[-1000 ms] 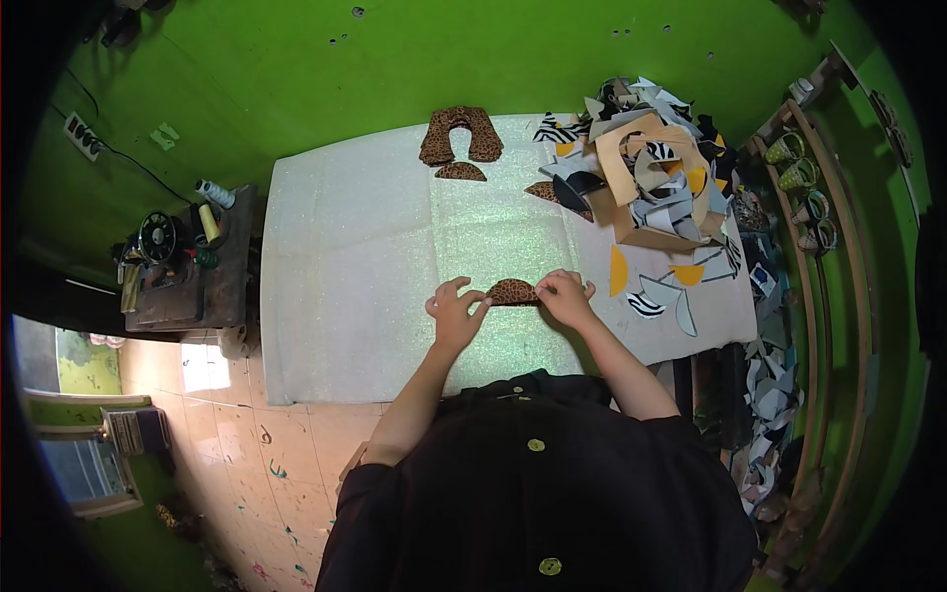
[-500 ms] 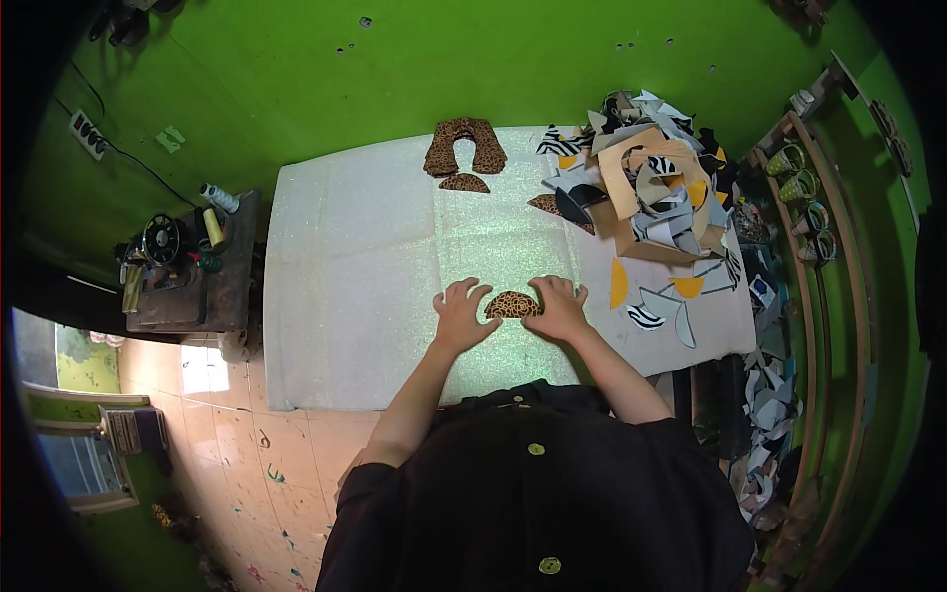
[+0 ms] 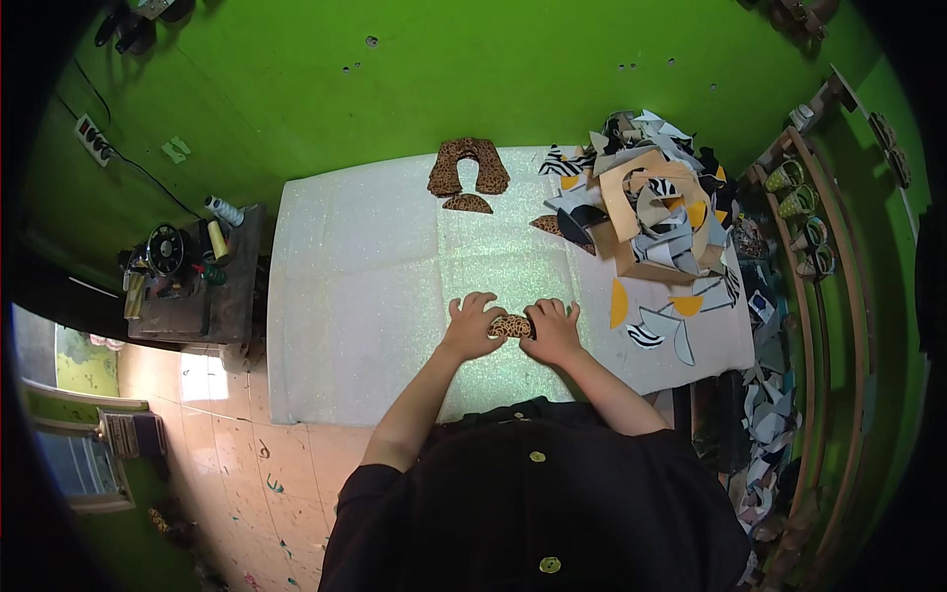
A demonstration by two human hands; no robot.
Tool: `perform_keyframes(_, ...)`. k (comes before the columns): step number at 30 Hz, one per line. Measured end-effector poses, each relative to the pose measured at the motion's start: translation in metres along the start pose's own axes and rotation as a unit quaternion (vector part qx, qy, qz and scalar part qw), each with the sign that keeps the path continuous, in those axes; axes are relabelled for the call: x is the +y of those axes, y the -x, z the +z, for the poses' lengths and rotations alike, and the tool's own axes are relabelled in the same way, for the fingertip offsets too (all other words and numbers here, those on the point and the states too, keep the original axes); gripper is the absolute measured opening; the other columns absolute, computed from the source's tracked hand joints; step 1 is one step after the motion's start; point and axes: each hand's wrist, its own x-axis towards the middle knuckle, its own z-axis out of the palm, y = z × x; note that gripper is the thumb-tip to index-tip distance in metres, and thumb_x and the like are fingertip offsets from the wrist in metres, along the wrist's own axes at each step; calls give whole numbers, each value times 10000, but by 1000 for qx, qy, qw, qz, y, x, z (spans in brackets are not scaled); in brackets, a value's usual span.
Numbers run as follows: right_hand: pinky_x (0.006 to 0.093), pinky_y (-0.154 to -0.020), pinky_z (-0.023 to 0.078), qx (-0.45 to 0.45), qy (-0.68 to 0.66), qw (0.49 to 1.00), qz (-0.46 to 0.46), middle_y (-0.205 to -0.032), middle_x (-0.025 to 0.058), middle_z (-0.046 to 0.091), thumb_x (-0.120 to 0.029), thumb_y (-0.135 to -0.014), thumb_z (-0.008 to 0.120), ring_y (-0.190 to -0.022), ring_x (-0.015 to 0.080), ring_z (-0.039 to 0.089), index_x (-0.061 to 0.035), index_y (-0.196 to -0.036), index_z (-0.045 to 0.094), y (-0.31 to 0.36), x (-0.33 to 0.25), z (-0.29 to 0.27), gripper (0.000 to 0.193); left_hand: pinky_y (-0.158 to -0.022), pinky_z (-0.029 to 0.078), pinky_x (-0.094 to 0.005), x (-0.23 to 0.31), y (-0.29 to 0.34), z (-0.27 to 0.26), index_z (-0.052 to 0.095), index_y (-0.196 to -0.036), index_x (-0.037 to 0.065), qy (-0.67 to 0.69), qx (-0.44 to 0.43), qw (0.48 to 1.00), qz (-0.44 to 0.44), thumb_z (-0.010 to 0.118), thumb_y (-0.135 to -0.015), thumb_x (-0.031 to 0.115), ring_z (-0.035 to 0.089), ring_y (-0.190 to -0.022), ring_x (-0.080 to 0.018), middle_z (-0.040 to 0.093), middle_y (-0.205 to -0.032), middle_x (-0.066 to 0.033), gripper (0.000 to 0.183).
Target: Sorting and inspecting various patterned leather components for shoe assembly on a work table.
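Near the front edge of the white shimmering tabletop point(image 3: 355, 296) lies a leopard-print half-moon piece point(image 3: 512, 327), perhaps several stacked together. My left hand point(image 3: 471, 326) closes on its left end, thumb toward me and fingers curled on the far side. Its right end sits in the grip of my right hand point(image 3: 552, 332), so both tips are hidden. Farther back, a horseshoe-shaped stack of leopard-print pieces point(image 3: 442, 178) rests on the table, with another half-moon piece point(image 3: 469, 203) just in front of it.
At the right stands an open cardboard box point(image 3: 623, 212) heaped with cut scraps. Yellow, grey and zebra-print offcuts point(image 3: 646, 336) lie before it. A sewing machine point(image 3: 166, 249) with thread spools is at the left. A wooden rack point(image 3: 811, 326) lines the right wall.
Both hands have drawn inward and now grip the ends of the half-moon piece, covering more of it. The whole view has shifted slightly, with the table lower in the picture.
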Motion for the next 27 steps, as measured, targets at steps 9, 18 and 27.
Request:
perform_keyframes(9, 616, -978, 223, 65, -50, 984, 156, -1257, 102, 469, -276, -763, 641, -1206, 305, 400, -118, -1217, 475, -71, 51, -24, 508, -982, 212, -480, -1, 10, -8, 551, -1198, 176, 53, 84, 993, -56, 739, -664, 367, 365, -1228, -275, 470, -1240, -108, 597)
perform_keyframes(18, 468, -908, 426, 115, -40, 972, 200, -1254, 115, 459, -198, -789, 640, -1156, 320, 459, -90, -1230, 482, -125, 96, -28, 481, -981, 208, -455, -6, 17, -18, 591, -1132, 177, 65, 129, 986, -80, 732, -694, 341, 371, -1221, -268, 481, -1228, -89, 489)
perform_keyframes(27, 510, -920, 287, 89, -13, 994, 69, -883, 83, 645, -258, -816, 632, -897, 276, 603, -97, -930, 630, -89, 87, -20, 197, -972, 213, -438, -3, 16, -15, 633, -1047, 172, 85, 141, 983, -84, 715, -721, 317, 369, -1220, -266, 495, -1215, -78, 367)
